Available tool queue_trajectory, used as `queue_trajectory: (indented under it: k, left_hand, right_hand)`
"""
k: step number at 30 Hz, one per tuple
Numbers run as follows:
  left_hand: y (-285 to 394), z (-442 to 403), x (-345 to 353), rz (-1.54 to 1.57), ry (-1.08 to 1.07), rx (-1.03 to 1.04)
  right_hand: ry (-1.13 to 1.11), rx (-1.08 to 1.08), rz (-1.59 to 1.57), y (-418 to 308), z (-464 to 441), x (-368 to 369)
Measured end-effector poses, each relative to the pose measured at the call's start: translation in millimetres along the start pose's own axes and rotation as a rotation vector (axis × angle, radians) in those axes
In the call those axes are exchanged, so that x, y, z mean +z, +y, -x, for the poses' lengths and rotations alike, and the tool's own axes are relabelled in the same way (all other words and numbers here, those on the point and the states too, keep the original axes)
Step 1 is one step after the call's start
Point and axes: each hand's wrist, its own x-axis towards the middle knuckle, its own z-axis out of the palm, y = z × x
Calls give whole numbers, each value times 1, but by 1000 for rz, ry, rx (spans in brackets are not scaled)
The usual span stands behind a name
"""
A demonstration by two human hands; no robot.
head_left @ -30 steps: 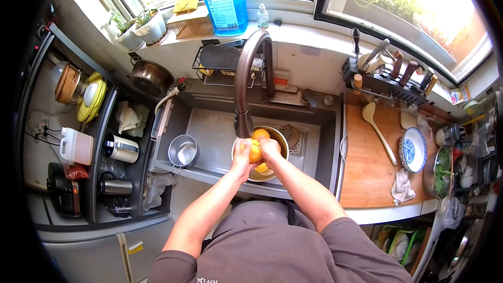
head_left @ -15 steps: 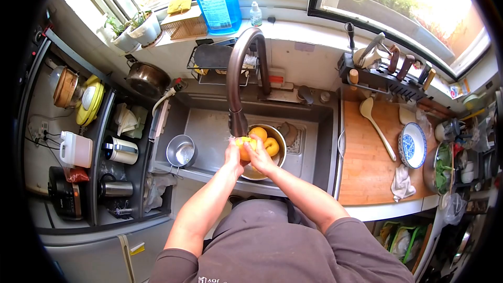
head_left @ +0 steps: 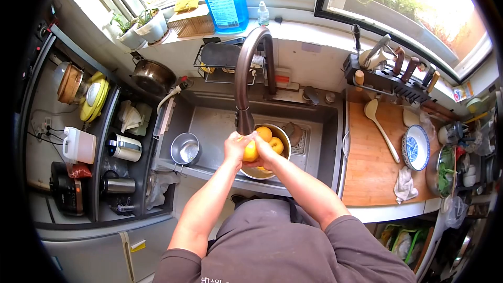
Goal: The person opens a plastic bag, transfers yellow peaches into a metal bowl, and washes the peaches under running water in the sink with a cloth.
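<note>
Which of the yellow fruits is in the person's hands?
The yellow fruit between the left hand and right hand, just below the faucet head; the other visible fruits lie in the pot.

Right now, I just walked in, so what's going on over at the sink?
A person holds a yellow fruit between the left hand and right hand, under the faucet and over a metal bowl. Other fruits lie in that bowl, which stands in the sink. A small pot is at the sink's left end. Whether water is running is hard to tell.
</note>
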Motion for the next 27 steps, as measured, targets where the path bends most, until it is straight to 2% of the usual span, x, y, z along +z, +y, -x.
queue_trajectory:
  k: [2, 3, 5, 8, 9, 10, 12, 13, 14, 16, 18, 19, 20, 21, 23, 24, 25, 26, 27]
  left_hand:
    - [-6, -6, 0, 3, 63, -14]
    - [-10, -9, -3, 103, 149, -61]
    - [-11, -10, 0, 271, 298, -130]
    - [-10, -4, 3, 313, 251, -180]
    - [-5, 2, 4, 245, 207, -167]
    - [-6, 4, 3, 245, 209, -168]
    - [2, 9, 1, 171, -48, -99]
    - [7, 11, 0, 166, -135, -126]
    - [8, 13, -2, 170, -133, -125]
    - [5, 18, -9, 89, -305, -56]
    - [1, 14, -13, -45, -337, -102]
    - [-10, 4, -18, -153, -352, -56]
    - [9, 16, -5, -250, -319, 5]
    - [4, 17, -3, -224, -259, -20]
    - [-4, 13, 0, -260, -153, 84]
    - [3, 13, 2, -255, -224, 151]
    - [-4, 1, -7, -572, -247, 280]
    - [-4, 1, -6, -568, -260, 279]
    - [-1, 2, -5, -814, -160, 305]
  right_hand:
    - [38, -192, -94, 13, -2, 6]
    - [36, -186, -94, 21, -6, 10]
    - [74, -413, 53, 26, -7, 15]
    - [167, -444, 42, 21, 4, 15]
    - [129, -445, 150, 10, 9, 12]
    - [116, -320, 105, -1, 14, 10]
    - [109, -66, -37, -13, 17, 4]
    - [98, -84, -112, -13, 20, 5]
    - [98, -84, -109, -15, 20, 3]
    - [-31, 127, -147, -22, 21, -7]
    - [-42, 170, -173, -11, 6, -17]
    - [-99, 114, -227, 9, -24, -29]
    - [-257, 169, -151, 4, -14, -37]
    - [-211, 208, -79, 0, -9, -32]
    - [-94, 238, -6, 2, -15, -24]
    - [-103, 179, 14, 1, -11, -22]
    - [-24, 70, 31, -1, -7, -21]
    - [49, -34, 49, -6, 9, -10]
    - [34, -122, 11, -6, 15, -2]
